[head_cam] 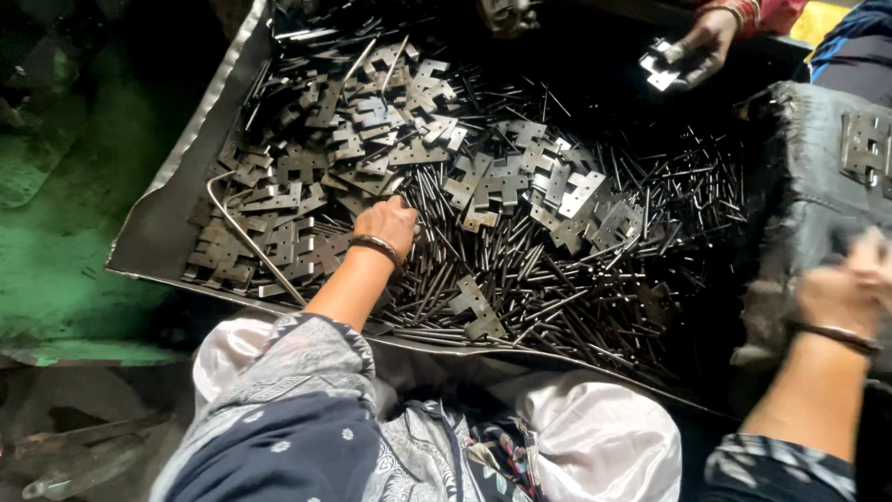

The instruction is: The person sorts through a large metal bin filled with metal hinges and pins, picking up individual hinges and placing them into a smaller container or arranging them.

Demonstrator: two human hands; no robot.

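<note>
Hinge plates [483, 177], notched and dull grey, lie heaped with thin steel pins [557, 288] in a dented metal tray [167, 223]; the left hand [386, 223] digs curled into them mid-tray, its grip hidden. The blurred right hand [850, 284] rests right of the tray on frayed cloth padding [799, 186], grip unclear.

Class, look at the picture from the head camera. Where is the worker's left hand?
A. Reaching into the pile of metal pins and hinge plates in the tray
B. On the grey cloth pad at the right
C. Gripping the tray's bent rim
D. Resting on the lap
A: the left hand is down among the metal pins and hinge plates inside the tray.
</note>
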